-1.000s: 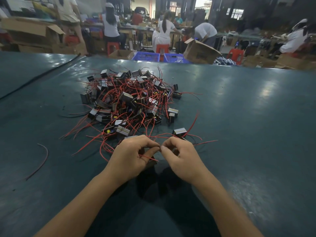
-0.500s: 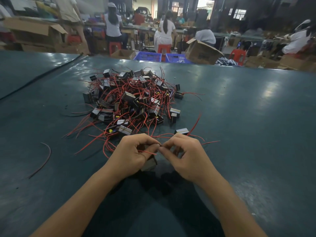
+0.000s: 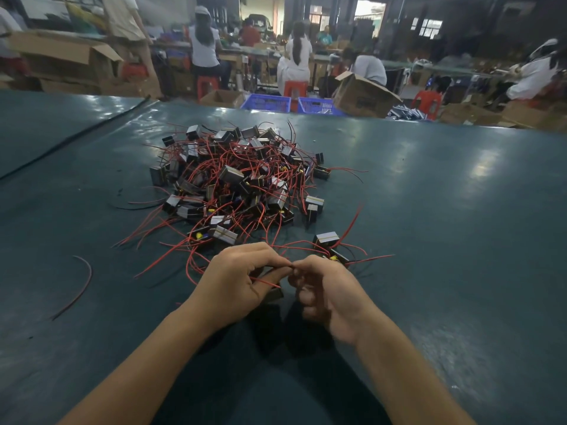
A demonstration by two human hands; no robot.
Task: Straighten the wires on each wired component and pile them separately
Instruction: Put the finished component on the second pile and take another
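stray wire: one reddish lead lying curved on the surface, way off to the left. Nobody's touching it.
heap: the big tangle of little black blocks with red leads going every which way. It sits mid-surface, just beyond the hands, and doesn't look sorted yet.
left hand: fingers curled in, thumb and forefinger pinching a red wire. The dark corner of a component peeks out just under the thumb, so I reckon that's the one being worked.
red wire: runs from the left-hand pinch across to where the fingertips of both hands meet. It looks thin, soft and bendy, the kind that holds a kink. I'd pinch close to the block and slide outward rather than yank.
component: small, looks light but hard and blocky. Hold the block, not the leads, or the joint takes the strain.
right hand: a bit blurry, fingers curled, tips right up against the left's. Pinching the same wire as far as I can tell.
loose component: just beyond the right hand, apart from the heap, red leads sprawling off to the right. Start of a done pile or just a straggler, can't tell.
progress: early days I'd say, most of the heap is a tangle.
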